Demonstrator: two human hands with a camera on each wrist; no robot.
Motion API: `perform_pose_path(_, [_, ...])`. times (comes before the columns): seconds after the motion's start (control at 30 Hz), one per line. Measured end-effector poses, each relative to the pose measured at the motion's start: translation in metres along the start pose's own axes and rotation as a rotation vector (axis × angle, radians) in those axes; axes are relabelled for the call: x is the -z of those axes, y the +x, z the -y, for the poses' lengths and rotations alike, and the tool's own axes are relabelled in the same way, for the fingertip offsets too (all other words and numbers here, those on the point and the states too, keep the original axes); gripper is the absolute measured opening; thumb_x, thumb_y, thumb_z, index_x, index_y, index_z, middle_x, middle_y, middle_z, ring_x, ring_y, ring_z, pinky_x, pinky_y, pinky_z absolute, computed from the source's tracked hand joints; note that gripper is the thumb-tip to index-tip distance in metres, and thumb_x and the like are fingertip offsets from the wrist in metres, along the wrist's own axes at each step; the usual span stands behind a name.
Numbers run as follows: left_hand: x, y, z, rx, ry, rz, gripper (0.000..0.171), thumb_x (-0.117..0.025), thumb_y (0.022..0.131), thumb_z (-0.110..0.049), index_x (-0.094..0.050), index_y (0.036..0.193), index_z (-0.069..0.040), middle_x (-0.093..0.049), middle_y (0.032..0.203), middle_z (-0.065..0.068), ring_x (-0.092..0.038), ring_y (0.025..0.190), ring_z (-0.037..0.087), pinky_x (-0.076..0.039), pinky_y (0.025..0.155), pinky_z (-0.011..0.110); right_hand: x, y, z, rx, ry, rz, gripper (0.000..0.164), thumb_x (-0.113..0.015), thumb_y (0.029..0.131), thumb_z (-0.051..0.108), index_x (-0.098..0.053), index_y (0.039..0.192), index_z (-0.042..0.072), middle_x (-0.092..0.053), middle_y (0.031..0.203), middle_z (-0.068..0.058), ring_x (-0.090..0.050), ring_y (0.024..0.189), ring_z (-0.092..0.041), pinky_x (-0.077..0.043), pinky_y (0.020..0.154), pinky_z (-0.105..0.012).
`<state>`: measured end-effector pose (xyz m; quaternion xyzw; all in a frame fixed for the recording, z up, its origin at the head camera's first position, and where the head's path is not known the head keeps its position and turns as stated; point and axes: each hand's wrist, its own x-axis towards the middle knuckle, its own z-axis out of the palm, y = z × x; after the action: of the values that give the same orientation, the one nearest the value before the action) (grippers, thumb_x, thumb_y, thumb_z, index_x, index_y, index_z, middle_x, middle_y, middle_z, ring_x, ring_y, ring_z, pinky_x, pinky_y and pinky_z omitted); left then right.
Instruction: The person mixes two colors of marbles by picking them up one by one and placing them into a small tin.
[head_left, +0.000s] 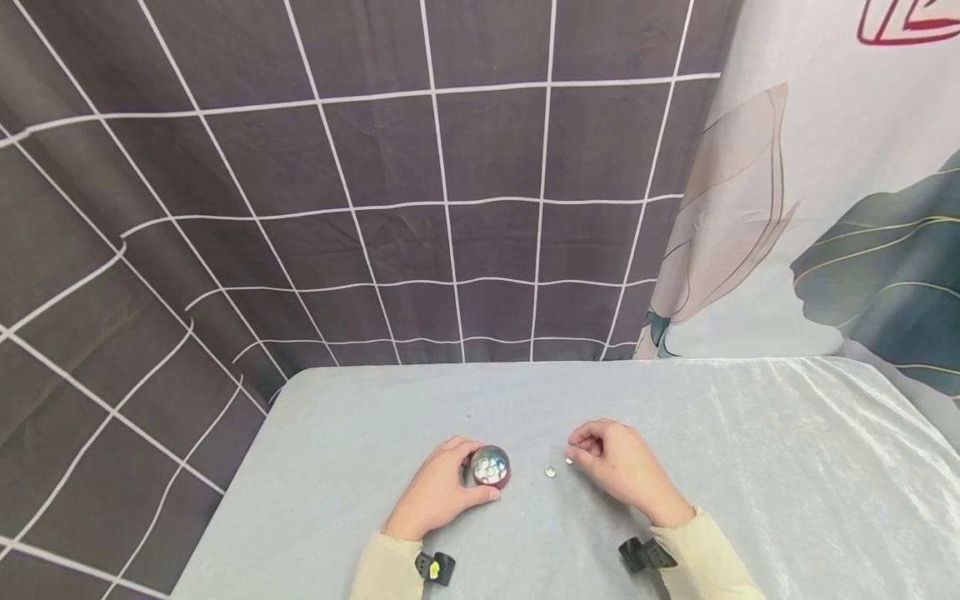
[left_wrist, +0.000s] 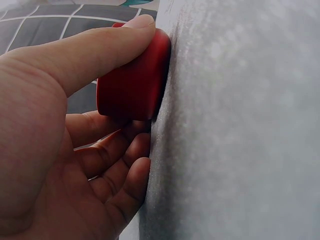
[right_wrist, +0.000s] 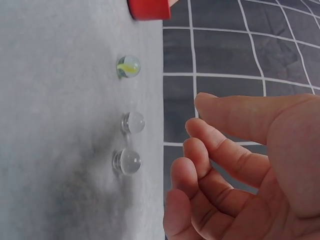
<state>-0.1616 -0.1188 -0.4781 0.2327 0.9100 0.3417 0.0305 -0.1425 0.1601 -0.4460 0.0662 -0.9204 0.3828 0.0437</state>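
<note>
My left hand (head_left: 437,490) grips a short round red container (left_wrist: 131,90) on the table, its thumb on one side and fingers around the other. Shiny marbles (head_left: 490,468) fill the inside of the container in the head view. My right hand (head_left: 618,467) is just above the cloth, to the right of the container, fingers loosely bent with nothing between them. Near its fingertips lie a marble with a yellow-green swirl (right_wrist: 129,66) and two clear marbles, one in the middle (right_wrist: 134,122) and one closest to the lower fingers (right_wrist: 130,161). In the head view the hand hides part of this row.
A light grey velvety cloth (head_left: 750,467) covers the table. Behind and to the left hangs a dark curtain (head_left: 390,150) with white grid lines. A pale leaf-patterned curtain (head_left: 750,275) hangs at the back right. Both wrists wear black straps.
</note>
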Motion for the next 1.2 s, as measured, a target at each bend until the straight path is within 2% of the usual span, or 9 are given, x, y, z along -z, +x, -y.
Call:
perform_pose_path(0.43, [0.001,-0.001,0.0,-0.004,0.002,-0.003,0.059,-0.087,0.076,-0.039,-0.068,0.122,-0.008,-0.064,0.11,-0.003,-0.058,0.104,0.014,-0.049,0.095,0.037,0.006,-0.005,-0.007,-0.028,-0.008,0.002,0.005,-0.077,0.085,0.013,-0.072,0.086,0.011,-0.061,0.072,0.009,-0.053,0.067,-0.005,-0.046,0.064,-0.024])
perform_pose_path(0.83, [0.0,-0.001,0.0,0.002,-0.001,-0.003,0.059,-0.087,0.076,-0.04,-0.068,0.122,-0.008,-0.064,0.109,-0.004,-0.058,0.105,0.014,-0.049,0.095,0.037,0.007,-0.007,-0.015,-0.011,-0.035,0.026,0.006,-0.077,0.084,0.012,-0.071,0.084,0.012,-0.059,0.07,0.01,-0.052,0.066,-0.004,-0.046,0.063,-0.024])
perform_pose_path(1.2, [-0.001,0.0,0.001,-0.003,-0.001,-0.002,0.06,-0.087,0.076,-0.04,-0.067,0.122,-0.008,-0.064,0.11,-0.004,-0.058,0.105,0.014,-0.049,0.095,0.037,0.007,-0.01,-0.019,-0.061,-0.03,0.058,0.011,-0.08,0.08,0.01,-0.07,0.085,0.011,-0.058,0.072,0.008,-0.051,0.068,-0.007,-0.045,0.064,-0.025])
